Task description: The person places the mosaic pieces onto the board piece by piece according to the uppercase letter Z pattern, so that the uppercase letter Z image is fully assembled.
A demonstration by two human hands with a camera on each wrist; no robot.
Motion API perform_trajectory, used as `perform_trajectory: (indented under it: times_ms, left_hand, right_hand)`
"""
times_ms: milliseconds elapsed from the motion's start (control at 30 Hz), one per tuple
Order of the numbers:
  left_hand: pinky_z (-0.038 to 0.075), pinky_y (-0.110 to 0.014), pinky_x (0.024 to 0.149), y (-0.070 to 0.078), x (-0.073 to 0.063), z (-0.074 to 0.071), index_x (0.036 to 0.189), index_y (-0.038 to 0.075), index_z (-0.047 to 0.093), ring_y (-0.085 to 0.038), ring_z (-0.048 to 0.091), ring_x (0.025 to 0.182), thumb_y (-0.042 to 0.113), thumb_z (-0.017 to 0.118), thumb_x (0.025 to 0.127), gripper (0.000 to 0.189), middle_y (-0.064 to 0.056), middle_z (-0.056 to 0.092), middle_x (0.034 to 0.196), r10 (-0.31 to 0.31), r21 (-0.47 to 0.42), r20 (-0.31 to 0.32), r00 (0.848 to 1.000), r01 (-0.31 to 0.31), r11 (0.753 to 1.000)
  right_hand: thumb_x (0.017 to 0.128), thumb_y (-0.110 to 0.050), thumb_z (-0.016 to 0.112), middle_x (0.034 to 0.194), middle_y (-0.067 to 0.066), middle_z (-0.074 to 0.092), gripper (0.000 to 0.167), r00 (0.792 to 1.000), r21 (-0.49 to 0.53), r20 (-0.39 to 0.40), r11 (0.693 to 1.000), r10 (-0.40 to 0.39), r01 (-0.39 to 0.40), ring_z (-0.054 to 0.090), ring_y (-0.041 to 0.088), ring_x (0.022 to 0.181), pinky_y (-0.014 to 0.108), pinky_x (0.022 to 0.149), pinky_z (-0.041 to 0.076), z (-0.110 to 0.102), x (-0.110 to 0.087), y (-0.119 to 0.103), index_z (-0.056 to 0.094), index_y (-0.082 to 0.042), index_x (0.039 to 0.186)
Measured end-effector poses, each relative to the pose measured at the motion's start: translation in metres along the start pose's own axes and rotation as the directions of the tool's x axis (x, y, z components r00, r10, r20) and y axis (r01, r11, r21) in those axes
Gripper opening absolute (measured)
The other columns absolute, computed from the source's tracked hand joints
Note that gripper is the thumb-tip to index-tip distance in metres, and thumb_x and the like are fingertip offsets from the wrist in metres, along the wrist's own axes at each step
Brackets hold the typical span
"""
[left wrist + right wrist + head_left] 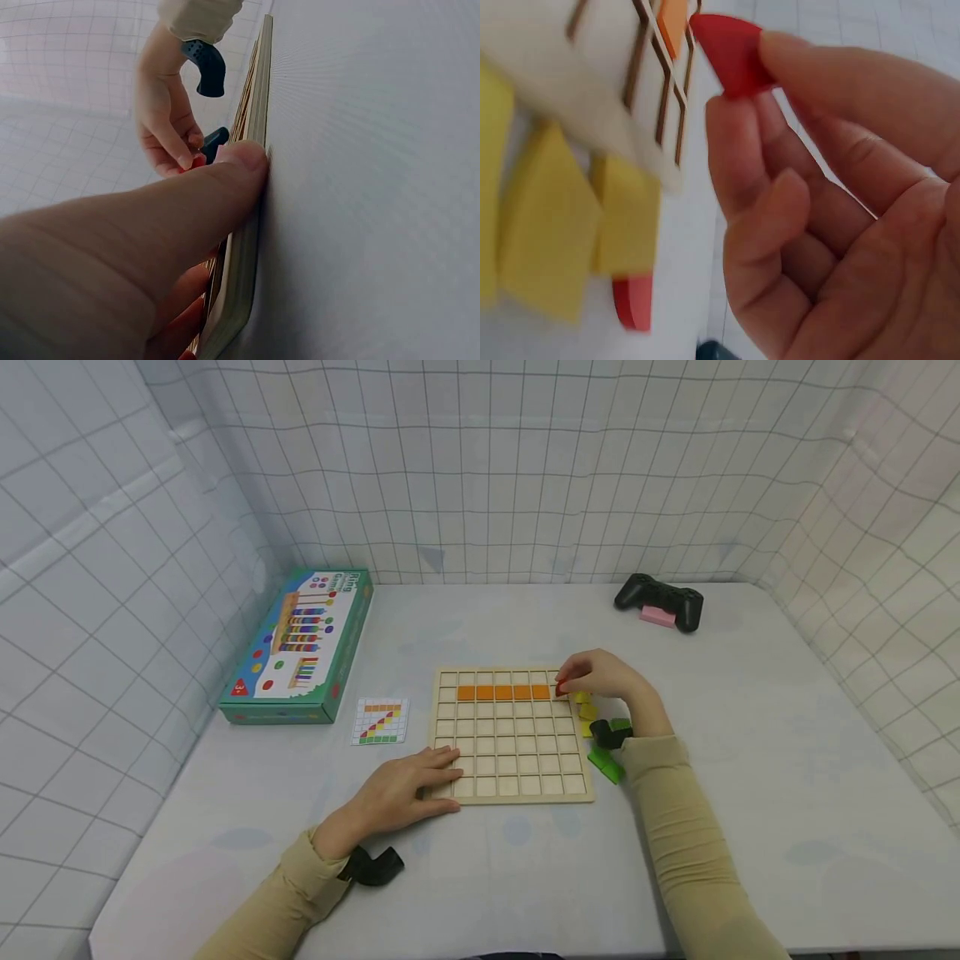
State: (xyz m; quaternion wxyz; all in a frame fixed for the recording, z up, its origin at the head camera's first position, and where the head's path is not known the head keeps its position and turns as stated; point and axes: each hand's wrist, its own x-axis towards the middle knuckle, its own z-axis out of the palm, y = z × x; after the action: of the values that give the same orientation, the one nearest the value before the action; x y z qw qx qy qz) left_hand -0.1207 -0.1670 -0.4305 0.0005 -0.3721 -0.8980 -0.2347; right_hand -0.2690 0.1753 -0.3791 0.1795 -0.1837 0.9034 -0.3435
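A wooden grid board (497, 747) lies in front of me, with a row of orange square tiles (504, 692) in its second row from the top. My right hand (600, 675) is over the board's upper right corner. Thumb and fingertips pinch a small red wedge-shaped block (735, 56), seen just right of the orange row. My left hand (405, 785) rests at the board's front left corner, fingers spread over the cells. In the left wrist view its thumb (244, 157) presses against the board's edge.
Yellow blocks (587, 712) and green blocks (606, 766) lie along the board's right side, with another red block (634, 300) by the yellow ones. Left of the board is a pattern card (381, 721). A game box (300, 643) and a black game controller (660, 597) stand farther back.
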Motion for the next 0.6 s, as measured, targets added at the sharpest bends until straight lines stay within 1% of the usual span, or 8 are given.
perform_trajectory:
  times_ms: [133,233,300,400,600]
  left_hand:
    - [0.035,-0.038,0.106,0.000,0.000,0.000,0.123,0.008,0.064,-0.025,0.041,0.130,0.043,0.066,0.086,0.050,-0.009,0.048,0.138,0.007,-0.003,-0.005,1.000,-0.007,1.000]
    - [0.035,-0.038,0.106,0.000,0.000,0.000,0.123,0.008,0.064,-0.026,0.042,0.130,0.042,0.066,0.086,0.050,-0.009,0.049,0.138,0.013,-0.003,-0.009,1.000,-0.013,1.000]
    - [0.035,-0.037,0.106,-0.001,0.000,0.000,0.122,0.008,0.064,-0.026,0.042,0.129,0.042,0.066,0.086,0.050,-0.010,0.049,0.138,0.019,-0.001,-0.014,1.000,-0.019,1.000]
    - [0.035,-0.036,0.106,-0.001,0.000,0.001,0.122,0.007,0.065,-0.026,0.043,0.128,0.042,0.067,0.085,0.050,-0.010,0.050,0.137,0.027,0.002,-0.022,0.999,-0.027,1.000]
    - [0.035,-0.036,0.106,-0.003,0.000,0.002,0.121,0.007,0.065,-0.026,0.044,0.128,0.042,0.067,0.085,0.050,-0.010,0.050,0.136,0.033,0.003,-0.027,0.999,-0.033,0.999]
  right_hand:
    - [0.088,-0.018,0.066,0.100,0.006,0.066,0.018,0.998,0.029,0.038,0.999,-0.043,0.042,0.055,0.021,0.090,0.036,0.080,0.044,0.014,0.007,-0.012,0.069,-0.006,0.101]
    - [0.088,-0.017,0.066,0.097,0.007,0.067,0.018,0.997,0.061,0.053,0.997,-0.052,0.049,0.057,0.022,0.090,0.038,0.083,0.046,0.022,0.011,-0.017,0.069,-0.005,0.101]
    - [0.088,-0.017,0.067,0.096,0.005,0.067,0.017,0.997,0.067,0.060,0.996,-0.054,0.050,0.057,0.021,0.090,0.037,0.084,0.045,0.026,0.014,-0.019,0.070,-0.006,0.100]
    - [0.087,-0.017,0.068,0.094,0.003,0.067,0.014,0.996,0.055,0.073,0.997,-0.054,0.050,0.055,0.020,0.087,0.036,0.082,0.045,0.032,0.016,-0.022,0.071,-0.008,0.097]
    - [0.089,-0.016,0.066,0.090,0.002,0.066,0.011,0.993,-0.011,0.094,0.997,-0.076,0.077,0.055,0.019,0.083,0.034,0.077,0.046,0.038,0.018,-0.024,0.071,-0.010,0.096]
